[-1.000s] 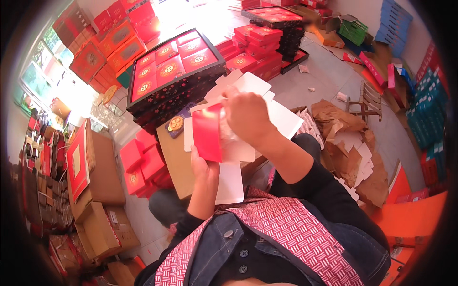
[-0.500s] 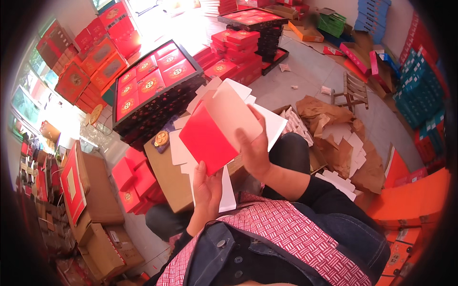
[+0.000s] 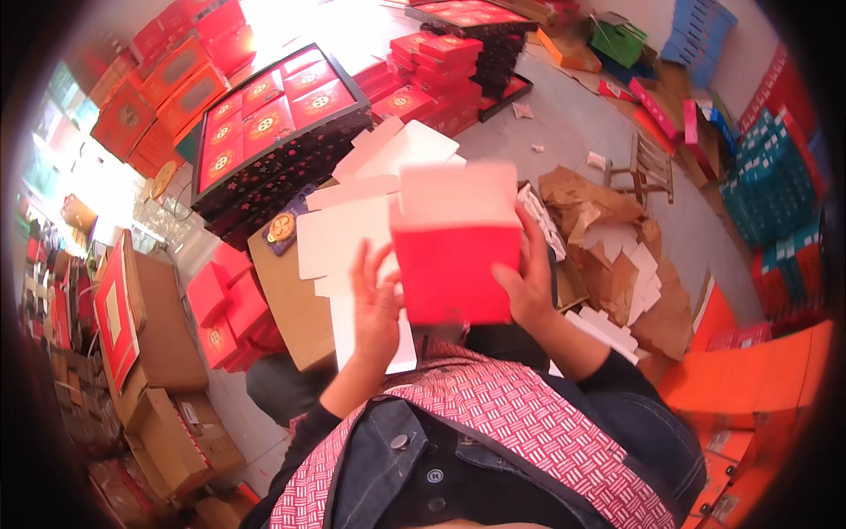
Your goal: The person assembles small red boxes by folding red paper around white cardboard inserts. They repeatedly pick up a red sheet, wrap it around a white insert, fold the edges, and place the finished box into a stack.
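A red paper box (image 3: 451, 273), its pale inner flap (image 3: 454, 196) raised at the top, is held upright in front of me. My right hand (image 3: 529, 282) grips its right side, thumb on the red face. At its left edge, my left hand (image 3: 379, 304) has its fingers spread and slightly bent, close to the box; whether they touch it is hard to tell. Beneath lie flat white die-cut box blanks (image 3: 348, 229) on a brown cardboard carton (image 3: 291, 309). A purple packet with a round golden picture (image 3: 282, 227) rests on that carton.
Black trays of red boxes (image 3: 273, 123) are stacked ahead at left. Folded red boxes (image 3: 227, 309) pile beside the carton. Crumpled brown paper (image 3: 595, 198), a small wooden stool (image 3: 641, 167) and orange boxes (image 3: 749, 375) are on the right. Open cartons (image 3: 167, 450) stand at lower left.
The red box has turned from tilted to upright and come nearer, its red face now toward me. My left hand has come off its lower corner and spread its fingers; my right hand has shifted right.
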